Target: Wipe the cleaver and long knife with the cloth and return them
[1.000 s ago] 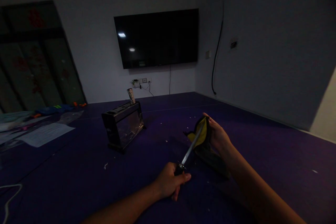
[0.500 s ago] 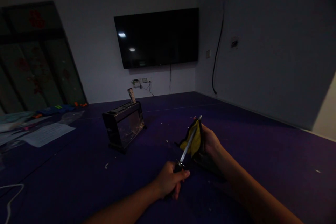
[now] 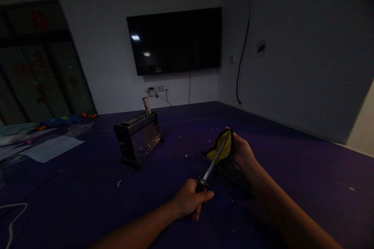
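Observation:
My left hand [image 3: 189,201] is closed round the dark handle of a thin metal rod [image 3: 214,161], likely a sharpening steel, which points up and away from me. My right hand [image 3: 242,151] grips a yellow and dark cloth [image 3: 222,151] folded round the upper part of the rod. Both hands hover over the dark purple floor [image 3: 292,155]. The rod's tip is hidden in the cloth.
A dark knife block [image 3: 137,139] with a clear side stands on the floor to the left, one pale handle [image 3: 145,106] sticking out of its top. Papers and small coloured items [image 3: 46,140] lie at far left. A wall television [image 3: 174,41] hangs ahead; a white cable [image 3: 11,220] lies at bottom left.
My right hand slid the cloth down the rod towards me, baring the tip, and has now moved it back up over the tip. The left hand has barely shifted.

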Tool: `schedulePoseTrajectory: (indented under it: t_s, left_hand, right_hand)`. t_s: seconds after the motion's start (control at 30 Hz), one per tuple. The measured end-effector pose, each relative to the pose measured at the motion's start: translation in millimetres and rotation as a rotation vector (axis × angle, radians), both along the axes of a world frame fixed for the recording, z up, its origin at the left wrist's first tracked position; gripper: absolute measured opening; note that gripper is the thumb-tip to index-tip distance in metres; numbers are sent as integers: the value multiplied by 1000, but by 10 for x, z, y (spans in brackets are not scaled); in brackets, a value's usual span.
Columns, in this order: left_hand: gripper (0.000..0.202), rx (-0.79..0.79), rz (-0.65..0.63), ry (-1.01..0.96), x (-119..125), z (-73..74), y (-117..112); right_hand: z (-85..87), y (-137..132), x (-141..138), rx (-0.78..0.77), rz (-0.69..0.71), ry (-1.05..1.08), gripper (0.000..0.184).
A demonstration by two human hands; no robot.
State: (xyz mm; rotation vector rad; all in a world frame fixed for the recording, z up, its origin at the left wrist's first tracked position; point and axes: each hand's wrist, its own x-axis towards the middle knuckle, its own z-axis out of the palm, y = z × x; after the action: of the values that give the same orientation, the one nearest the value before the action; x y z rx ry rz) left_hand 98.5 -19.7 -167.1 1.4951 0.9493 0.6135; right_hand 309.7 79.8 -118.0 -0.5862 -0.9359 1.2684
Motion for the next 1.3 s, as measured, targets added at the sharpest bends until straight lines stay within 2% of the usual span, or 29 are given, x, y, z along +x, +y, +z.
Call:
schedulePoseTrajectory:
  t_s: [0.2, 0.43, 0.6, 0.73, 0.8, 0.87, 0.97, 1.07, 1.17, 1.3]
  left_hand:
    - [41, -2, -1, -3, 3, 13, -9]
    - [39, -78, 81, -35, 2, 31, -16]
    - [32, -133, 67, -237, -36, -18, 3]
    - [32, -143, 84, -411, -36, -58, -13]
    - [33, -90, 141, -475, -24, -42, -37]
    - [35, 21, 254, -482, -14, -5, -59]
    - [37, 217, 451, -390, -20, 52, -60]
    - [37, 351, 578, -282, -49, 89, -25]
    - [37, 410, 640, -236, -75, 104, -3]
    - [36, 395, 603, -245, -76, 78, -21]
  right_hand:
    - [49, -48, -19, -27, -32, 101, 16]
    - [73, -31, -88, -65, -172, 163, 24]
    - [62, -16, -112, -84, -149, 167, 18]
    - [76, -34, -140, -91, -107, 161, 23]
    - [83, -59, -178, -112, -90, 147, 25]
    - [85, -95, -235, -138, -80, 116, 25]
    - [76, -165, -355, -139, -34, 13, 25]
    - [51, -235, -494, -109, 37, -138, 27]
    - [17, -277, -620, -44, 68, -283, 30]
    - [-31, -293, -737, 29, 76, -414, 34]
